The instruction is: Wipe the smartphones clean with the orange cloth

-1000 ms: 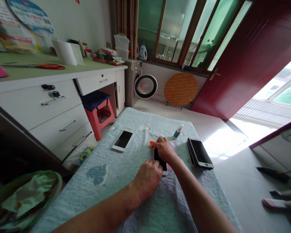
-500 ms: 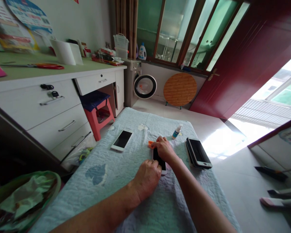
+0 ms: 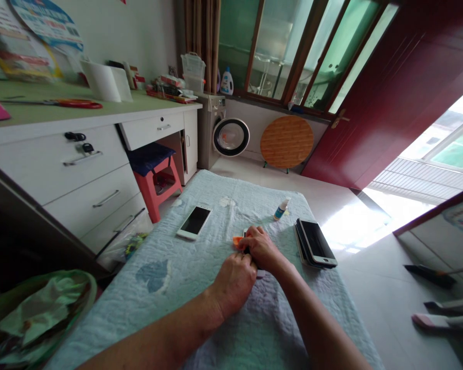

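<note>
A phone (image 3: 261, 274) lies on the pale blue quilted cloth (image 3: 200, 267), mostly hidden under my two hands. My left hand (image 3: 237, 277) is closed on its near left side. Pressed on the phone's screen, my right hand (image 3: 259, 247) holds an orange cloth (image 3: 237, 242) that sticks out to the left of the fingers. To the left lies a white phone (image 3: 195, 222), dark screen up. A small spray bottle (image 3: 281, 209) stands beyond my right hand. Several phones are stacked (image 3: 317, 242) at the cloth's right edge.
A green-topped desk (image 3: 139, 109) with drawers runs along the left, a red stool (image 3: 158, 185) under it. At bottom left is a basket (image 3: 88, 293) holding plastic bags. Behind are a washing machine (image 3: 210, 128) with its door open and a round wooden board (image 3: 287, 141).
My right hand has slid nearer along the phone with the orange cloth, close against my left hand. More of the screen is covered. My left hand stays in place.
</note>
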`<state>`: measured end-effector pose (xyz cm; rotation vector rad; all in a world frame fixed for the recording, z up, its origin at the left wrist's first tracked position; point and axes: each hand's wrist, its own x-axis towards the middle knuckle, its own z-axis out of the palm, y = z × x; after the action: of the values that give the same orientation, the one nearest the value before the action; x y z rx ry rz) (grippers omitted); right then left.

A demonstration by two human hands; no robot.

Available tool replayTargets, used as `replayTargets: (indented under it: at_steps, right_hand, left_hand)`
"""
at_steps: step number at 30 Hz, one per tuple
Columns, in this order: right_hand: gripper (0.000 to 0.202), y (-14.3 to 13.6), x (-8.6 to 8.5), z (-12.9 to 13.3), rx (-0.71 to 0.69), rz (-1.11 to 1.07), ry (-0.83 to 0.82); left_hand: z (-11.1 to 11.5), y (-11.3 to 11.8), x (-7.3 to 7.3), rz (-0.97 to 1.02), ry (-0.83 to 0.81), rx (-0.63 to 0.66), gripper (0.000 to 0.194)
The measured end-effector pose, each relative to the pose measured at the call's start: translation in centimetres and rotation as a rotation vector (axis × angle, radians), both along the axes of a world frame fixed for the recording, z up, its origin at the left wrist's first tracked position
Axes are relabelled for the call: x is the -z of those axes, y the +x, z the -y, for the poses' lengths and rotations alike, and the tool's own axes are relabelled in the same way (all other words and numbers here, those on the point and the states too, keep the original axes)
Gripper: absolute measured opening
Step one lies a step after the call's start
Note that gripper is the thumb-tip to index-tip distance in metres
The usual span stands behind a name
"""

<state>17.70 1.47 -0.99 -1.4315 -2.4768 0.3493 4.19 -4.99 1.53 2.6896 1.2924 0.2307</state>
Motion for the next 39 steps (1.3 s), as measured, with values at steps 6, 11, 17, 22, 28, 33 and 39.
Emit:
replayTargets:
  at_steps: [6, 11, 17, 22, 28, 33, 39]
  right_hand:
    - [0.02, 0.0, -0.1, -0.8, 0.07, -0.021, 0.014]
    - [0.026, 0.0, 0.0, -2.2, 0.164, 0.019, 0.034]
    - [0.027, 0.2, 0.5, -0.8, 0.11, -0.023, 0.03]
    - [0.015, 0.4, 0.4, 1.3, 0.053, -0.081, 0.032]
    - [0.015, 0.8, 0.2, 2.0, 0.022, -0.086, 0.016]
    - [0.018, 0.7, 0.7, 1.9, 0.048, -0.109, 0.018]
    - [0.023, 0.3, 0.0, 2.2, 0.057, -0.064, 0.022]
  left_hand:
    - [0.0, 0.0, 0.1, 0.002, 0.02, 0.014, 0.025]
    - [0.0, -0.1, 0.2, -0.015, 0.024, 0.02, 0.023]
    - [0.1, 0.1, 0.2, -0.003, 0.01, 0.008, 0.024]
    - [-0.3, -0.2, 0.5, 0.049, 0.062, 0.005, 0.022]
    - [-1.9, -1.7, 0.6, 0.392, 0.076, 0.032, 0.008]
    - [-3.4, -2.8, 1.0, 0.633, 0.074, 0.022, 0.043]
    - [-5.5, -3.4, 2.1, 0.622, -0.157, 0.077, 0.042]
